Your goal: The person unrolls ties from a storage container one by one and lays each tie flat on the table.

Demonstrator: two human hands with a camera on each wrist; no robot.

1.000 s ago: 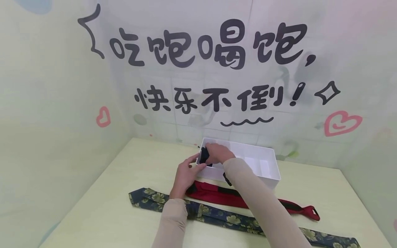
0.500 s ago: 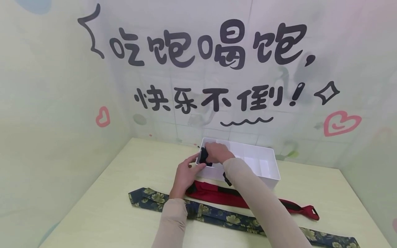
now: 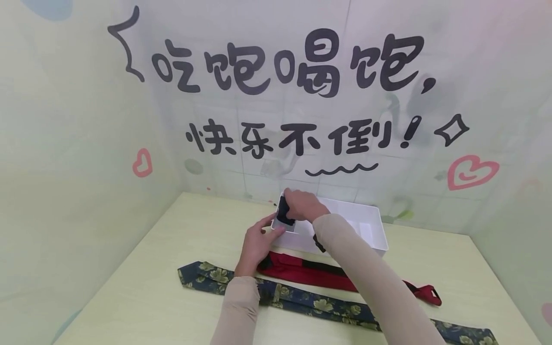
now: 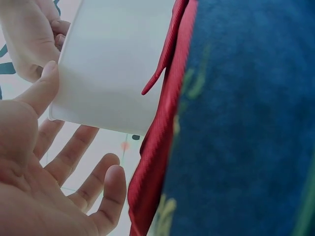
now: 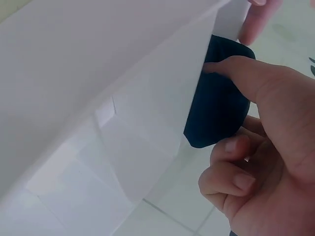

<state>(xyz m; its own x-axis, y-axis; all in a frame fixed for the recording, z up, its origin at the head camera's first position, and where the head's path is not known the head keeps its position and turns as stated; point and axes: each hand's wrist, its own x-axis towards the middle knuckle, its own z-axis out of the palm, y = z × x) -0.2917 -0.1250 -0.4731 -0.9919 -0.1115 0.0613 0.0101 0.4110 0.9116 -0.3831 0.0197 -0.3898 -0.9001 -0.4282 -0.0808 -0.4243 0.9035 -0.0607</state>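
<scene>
At the left end of the white divided box (image 3: 379, 230), my right hand (image 3: 305, 205) pinches a folded or rolled dark navy cloth (image 3: 283, 211) in the end compartment. In the right wrist view the thumb lies across the navy cloth (image 5: 216, 98), beside a white divider. My left hand (image 3: 257, 244) holds the box's front left corner, thumb on the front side and fingers around the left side. The left wrist view shows that thumb against the box (image 4: 113, 59); the other fingertips are partly behind it.
A red and black tie (image 3: 310, 274) with a looped end lies in front of the box. Nearer runs a navy floral necktie (image 3: 323, 306), partly under both forearms. Printed walls (image 3: 86, 120) stand behind and beside the pale table (image 3: 142, 287).
My right hand has moved up and toward the back of the end compartment with the navy cloth. More of the compartment's front shows now. My left hand stays at the corner.
</scene>
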